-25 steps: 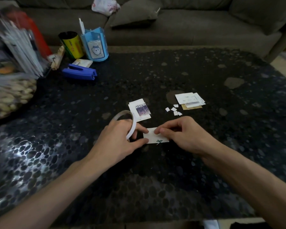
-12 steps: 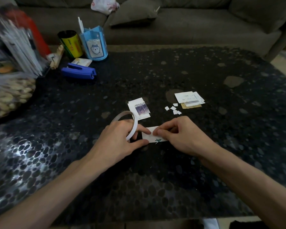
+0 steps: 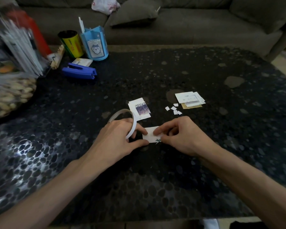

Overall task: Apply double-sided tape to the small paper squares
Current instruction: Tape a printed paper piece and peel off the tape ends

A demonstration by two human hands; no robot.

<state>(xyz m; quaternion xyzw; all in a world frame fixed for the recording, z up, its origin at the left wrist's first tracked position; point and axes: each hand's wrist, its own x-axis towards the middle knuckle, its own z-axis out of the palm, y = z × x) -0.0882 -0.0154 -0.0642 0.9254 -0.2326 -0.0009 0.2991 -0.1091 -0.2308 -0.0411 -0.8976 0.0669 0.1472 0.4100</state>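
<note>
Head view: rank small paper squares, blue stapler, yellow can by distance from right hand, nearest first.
1. small paper squares, just beyond the right hand.
2. blue stapler, far left.
3. yellow can, back left, past the stapler.

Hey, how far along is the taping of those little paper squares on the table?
Nothing looks finished: the small paper squares lie loose on the table, with no tape that I can make out. In hand: the left hand grips the tape roll while the right hand pinches the white card between them. Left: taping every square.
</note>
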